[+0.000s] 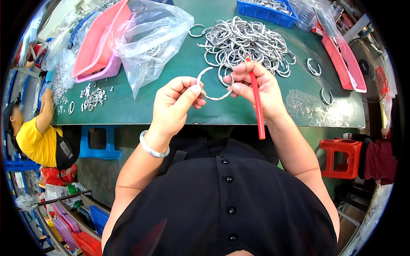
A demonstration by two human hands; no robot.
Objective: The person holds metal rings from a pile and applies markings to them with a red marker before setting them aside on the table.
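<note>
Ring (212, 87) of bright metal, split open at the top, hangs over the near edge of the green table (171, 102), pinched in the grip of both hands: left hand (177, 104) clenched on one end, right hand (256, 87) on the other, likely to flex it. A red pencil (257, 106) lies tucked in the right palm, keeping its fingertips free. Beyond the grip lies a heap of like rings (245, 42); left of it, a clear plastic bag (149, 38) over pink trays (96, 47).
</note>
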